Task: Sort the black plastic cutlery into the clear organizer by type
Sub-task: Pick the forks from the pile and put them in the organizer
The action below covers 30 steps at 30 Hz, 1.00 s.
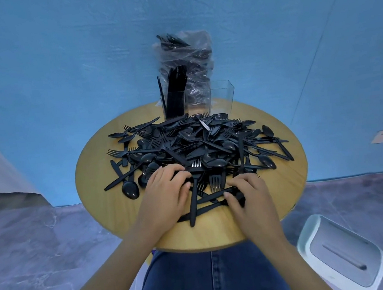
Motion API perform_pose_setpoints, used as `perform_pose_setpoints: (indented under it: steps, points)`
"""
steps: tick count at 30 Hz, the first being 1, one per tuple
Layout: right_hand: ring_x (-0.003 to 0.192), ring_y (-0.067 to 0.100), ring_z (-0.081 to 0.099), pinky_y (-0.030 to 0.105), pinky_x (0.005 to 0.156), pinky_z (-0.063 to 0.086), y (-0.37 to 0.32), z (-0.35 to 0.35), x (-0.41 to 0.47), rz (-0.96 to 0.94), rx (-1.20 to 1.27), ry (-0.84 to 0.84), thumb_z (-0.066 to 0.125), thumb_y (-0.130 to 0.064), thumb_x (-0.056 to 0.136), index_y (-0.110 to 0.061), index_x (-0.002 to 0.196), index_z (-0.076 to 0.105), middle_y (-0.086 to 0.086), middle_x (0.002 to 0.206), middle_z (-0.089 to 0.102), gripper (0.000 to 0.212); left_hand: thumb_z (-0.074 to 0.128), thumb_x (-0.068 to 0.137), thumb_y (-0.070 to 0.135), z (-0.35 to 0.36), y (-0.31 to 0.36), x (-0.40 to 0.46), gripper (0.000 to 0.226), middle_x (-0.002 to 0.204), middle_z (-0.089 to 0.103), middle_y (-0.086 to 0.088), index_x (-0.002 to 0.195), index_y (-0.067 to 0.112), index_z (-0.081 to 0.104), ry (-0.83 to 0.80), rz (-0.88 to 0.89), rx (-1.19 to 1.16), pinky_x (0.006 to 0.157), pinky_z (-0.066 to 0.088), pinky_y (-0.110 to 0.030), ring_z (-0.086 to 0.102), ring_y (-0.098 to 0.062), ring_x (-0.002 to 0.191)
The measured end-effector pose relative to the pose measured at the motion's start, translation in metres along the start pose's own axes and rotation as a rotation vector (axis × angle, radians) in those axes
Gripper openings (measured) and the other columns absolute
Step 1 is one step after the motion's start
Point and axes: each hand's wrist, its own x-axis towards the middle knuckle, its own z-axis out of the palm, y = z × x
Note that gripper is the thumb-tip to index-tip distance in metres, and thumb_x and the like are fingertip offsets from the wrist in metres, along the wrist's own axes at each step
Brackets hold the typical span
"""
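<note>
My left hand (164, 192) rests w/ curled fingers on the cutlery pile (197, 144); right hand (247, 193) pinches black utensils (217, 195) at near edge. Clear organizer (195, 99) far side.

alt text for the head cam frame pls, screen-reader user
Two bare hands, left hand and right hand, pick through a large pile of black plastic cutlery on a round wooden table. Behind it, a clear organizer holds upright pieces on its left side, before a plastic bag.
</note>
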Motion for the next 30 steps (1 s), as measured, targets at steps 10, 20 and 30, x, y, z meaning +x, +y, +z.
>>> perform_pose_setpoints:
  steps: [10,20,30]
  points:
    - [0.119,0.016,0.034,0.018,0.091,0.023,0.036,-0.019,0.030,0.189,-0.058,0.022,0.053,-0.028,0.094,-0.016,0.129,0.054,0.001,0.130,0.048,0.037,0.030,0.094,0.052,-0.006,0.006,0.003,0.051,0.134,0.049,0.010,0.130,0.025,0.053,-0.057,0.075,-0.044,0.110,0.022,-0.030,0.039,-0.006,0.125]
    - [0.110,0.011,0.046,0.018,0.086,0.031,0.040,-0.013,0.027,0.012,-0.053,0.010,0.048,-0.023,0.097,-0.021,0.116,0.065,-0.009,0.118,0.059,0.026,0.018,0.092,0.065,-0.002,0.003,0.003,0.065,0.132,0.052,0.012,0.128,0.026,0.055,-0.095,0.086,-0.062,0.110,0.019,-0.028,0.039,-0.007,0.128]
    - [0.108,0.026,0.045,0.024,0.086,0.029,0.080,-0.038,0.074,0.189,-0.066,0.168,0.053,-0.004,0.089,-0.012,0.106,0.069,0.007,0.113,0.059,0.024,0.035,0.094,0.043,-0.013,0.042,0.047,0.041,0.119,0.054,0.010,0.122,0.023,0.057,-0.013,0.137,-0.069,0.100,0.034,-0.030,0.050,-0.011,0.113]
